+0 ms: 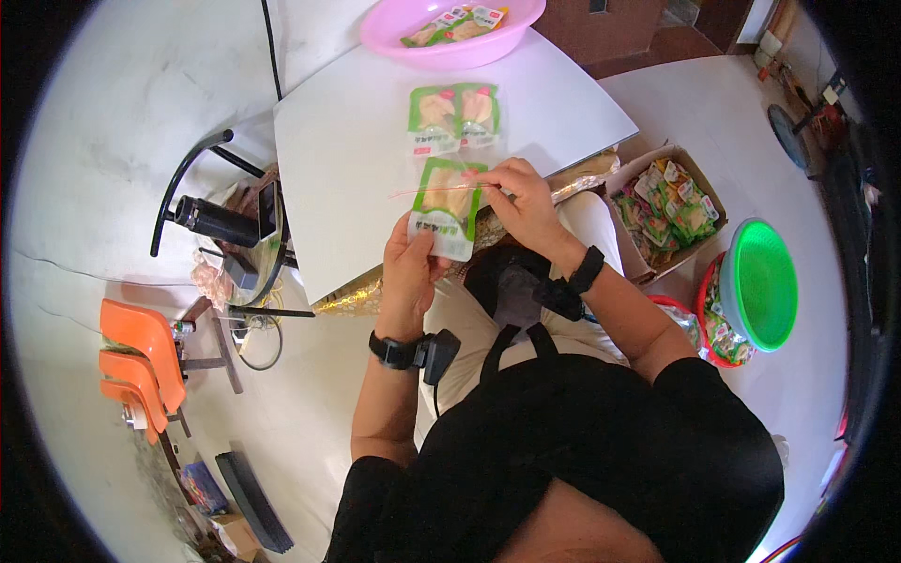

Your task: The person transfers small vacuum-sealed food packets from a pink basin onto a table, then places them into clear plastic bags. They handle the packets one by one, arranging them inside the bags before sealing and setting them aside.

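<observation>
My left hand (pixel 414 262) grips the white lower end of a green-and-white food packet (pixel 448 204), thumb on top. The packet is partly transparent, with a pale piece of food inside, and bears printing. At its upper right corner my right hand (pixel 517 193) pinches a thin red string (pixel 436 188). That string runs leftward across the front of the packet, and its loose end sticks out past the left edge. Just beyond, two similar packets lie side by side, a left packet (pixel 434 116) and a right packet (pixel 479 112). Whether the string joins them cannot be seen.
A pink basin (pixel 450 58) with packets stands at the far edge of the white table (pixel 338 176). To the right, a cardboard box (pixel 637 264) of packets sits near a green basket (pixel 764 285). A black chair (pixel 163 204) holds a dark bottle (pixel 218 222) at left.
</observation>
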Motion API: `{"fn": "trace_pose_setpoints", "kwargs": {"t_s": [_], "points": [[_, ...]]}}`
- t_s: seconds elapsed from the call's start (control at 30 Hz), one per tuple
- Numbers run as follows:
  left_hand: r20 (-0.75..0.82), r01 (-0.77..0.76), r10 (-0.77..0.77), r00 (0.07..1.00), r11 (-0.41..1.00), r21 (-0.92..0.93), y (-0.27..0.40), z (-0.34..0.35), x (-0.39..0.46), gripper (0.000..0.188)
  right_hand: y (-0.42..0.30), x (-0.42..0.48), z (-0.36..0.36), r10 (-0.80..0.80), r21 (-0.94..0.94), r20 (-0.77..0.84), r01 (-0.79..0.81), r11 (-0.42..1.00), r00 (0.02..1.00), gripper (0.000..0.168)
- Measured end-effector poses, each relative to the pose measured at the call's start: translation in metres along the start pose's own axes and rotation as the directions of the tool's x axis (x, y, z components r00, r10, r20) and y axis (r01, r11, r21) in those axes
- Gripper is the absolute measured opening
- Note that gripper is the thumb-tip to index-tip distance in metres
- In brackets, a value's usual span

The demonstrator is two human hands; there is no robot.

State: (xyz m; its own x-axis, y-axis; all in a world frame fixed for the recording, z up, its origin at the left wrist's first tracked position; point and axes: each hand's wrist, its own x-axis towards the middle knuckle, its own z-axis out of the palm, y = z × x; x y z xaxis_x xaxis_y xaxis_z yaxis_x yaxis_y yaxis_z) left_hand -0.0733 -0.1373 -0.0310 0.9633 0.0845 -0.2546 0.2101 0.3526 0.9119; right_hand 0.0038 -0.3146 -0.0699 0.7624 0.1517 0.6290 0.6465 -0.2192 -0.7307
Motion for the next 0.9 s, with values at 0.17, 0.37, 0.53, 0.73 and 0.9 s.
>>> {"fn": "trace_pose_setpoints", "kwargs": {"t_s": [0.17,0.37,0.53,0.73,0.9], "points": [[0.045,0.02,-0.022,0.999,0.999,0.044,0.001,0.02,0.033,0.033,-0.004,0.0,-0.002,-0.001,0.034,-0.014,0.001,0.999,1.0,0.013],[0.158,0.016,-0.01,0.987,0.999,-0.036,0.002,0.035,0.088,0.024,-0.002,0.001,-0.004,-0.034,0.01,0.008,0.034,0.999,0.999,0.015],[0.207,0.05,-0.018,0.978,0.987,-0.152,-0.01,0.045,0.095,0.024,0.012,-0.002,-0.006,0.034,0.065,0.004,-0.034,0.997,0.999,0.015],[0.23,-0.032,0.079,0.97,0.979,-0.202,-0.02,0.046,0.072,0.042,0.022,-0.004,-0.009,0.023,0.052,0.036,-0.024,0.998,0.999,0.013],[0.218,-0.006,0.059,0.974,0.972,-0.235,-0.018,0.055,0.078,0.057,0.017,-0.004,-0.01,0.109,0.094,0.041,-0.112,0.989,0.993,0.01]]}}
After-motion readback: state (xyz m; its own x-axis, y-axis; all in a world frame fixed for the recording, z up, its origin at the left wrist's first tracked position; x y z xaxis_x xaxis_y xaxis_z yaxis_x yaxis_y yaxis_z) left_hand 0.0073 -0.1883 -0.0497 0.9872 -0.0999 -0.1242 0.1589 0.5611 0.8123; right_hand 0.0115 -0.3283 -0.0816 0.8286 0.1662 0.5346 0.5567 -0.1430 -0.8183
